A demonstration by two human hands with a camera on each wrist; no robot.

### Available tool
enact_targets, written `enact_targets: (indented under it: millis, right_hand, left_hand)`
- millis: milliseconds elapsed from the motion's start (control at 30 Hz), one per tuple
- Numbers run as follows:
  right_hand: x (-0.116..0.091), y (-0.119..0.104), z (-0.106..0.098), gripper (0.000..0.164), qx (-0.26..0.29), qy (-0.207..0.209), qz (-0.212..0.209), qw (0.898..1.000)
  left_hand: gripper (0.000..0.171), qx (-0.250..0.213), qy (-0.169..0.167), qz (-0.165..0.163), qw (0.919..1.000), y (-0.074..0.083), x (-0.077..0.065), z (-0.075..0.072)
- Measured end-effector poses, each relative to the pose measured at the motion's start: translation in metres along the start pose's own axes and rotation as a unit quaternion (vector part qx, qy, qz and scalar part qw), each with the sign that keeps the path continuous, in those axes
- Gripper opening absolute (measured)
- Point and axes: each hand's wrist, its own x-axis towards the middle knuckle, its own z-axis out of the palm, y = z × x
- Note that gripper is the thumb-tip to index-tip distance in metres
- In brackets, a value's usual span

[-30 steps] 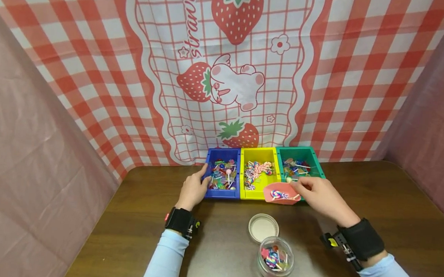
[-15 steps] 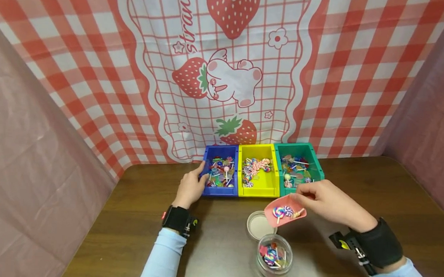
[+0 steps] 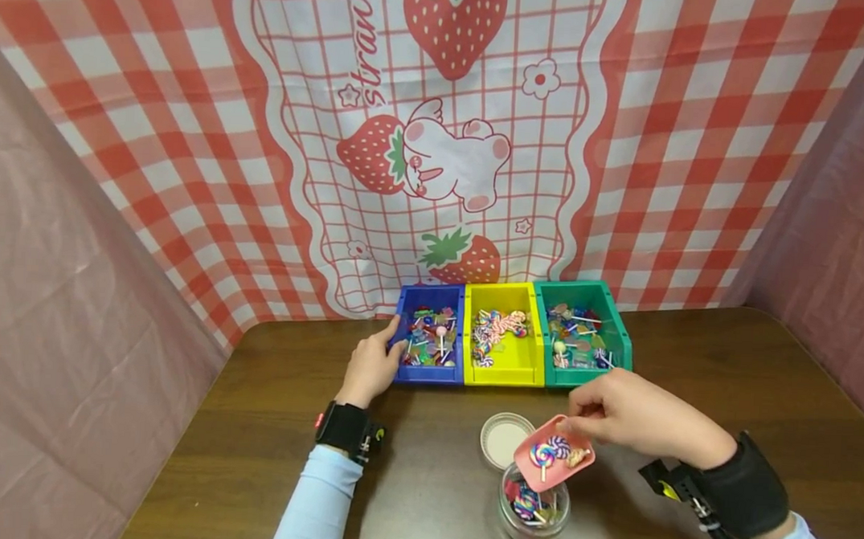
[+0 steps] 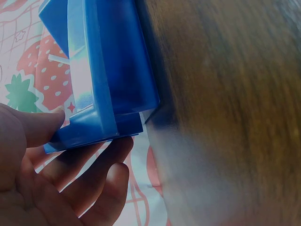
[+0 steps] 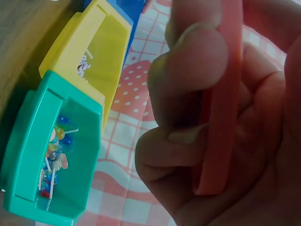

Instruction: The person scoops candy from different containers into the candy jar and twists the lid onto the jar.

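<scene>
Pink is the scoop the right hand grips just over the jar, maybe so no candies roll out, while the left hand pinches the blue bin, maybe to steady it.

Passable over the bare tabletop between the left hand and the lid. Blocked just right of that hand by the blue bin, then the yellow bin; beyond the right hand, by the green bin; left of it, by the held scoop and jar.
</scene>
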Motion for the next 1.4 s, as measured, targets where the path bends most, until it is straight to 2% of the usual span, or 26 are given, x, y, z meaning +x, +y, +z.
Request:
enact_targets:
  millis: [200,400,533,900,1233,1400]
  right_hand:
    - [0.0,-0.006,0.004,0.026,-0.005,-0.003,0.008,1.0]
    - [-0.002,-0.015,0.005,0.028,-0.047,0.005,0.013,0.999]
    - [-0.003,-0.022,0.006,0.03,-0.082,0.012,0.022,0.996]
    - [-0.007,-0.035,0.011,0.033,-0.137,0.027,0.033,0.99]
    - [-0.007,-0.042,0.013,0.032,-0.165,0.036,0.03,0.985]
    - [-0.009,-0.042,0.012,0.034,-0.189,0.055,0.026,0.98]
  left_hand:
    - [0.051,-0.001,-0.005,-0.003,1.0,-0.001,-0.001,0.002]
    - [0.051,-0.007,-0.002,-0.004,1.0,0.0,0.0,0.001]
    - [0.051,-0.004,-0.004,-0.002,1.0,0.0,0.0,0.0]
    - [0.051,0.003,-0.01,-0.004,0.9999,0.0,0.0,0.0]
    - [0.051,0.003,-0.007,0.001,1.0,-0.001,0.001,0.0]
    - [0.051,0.003,-0.008,0.002,1.0,-0.001,0.001,0.0]
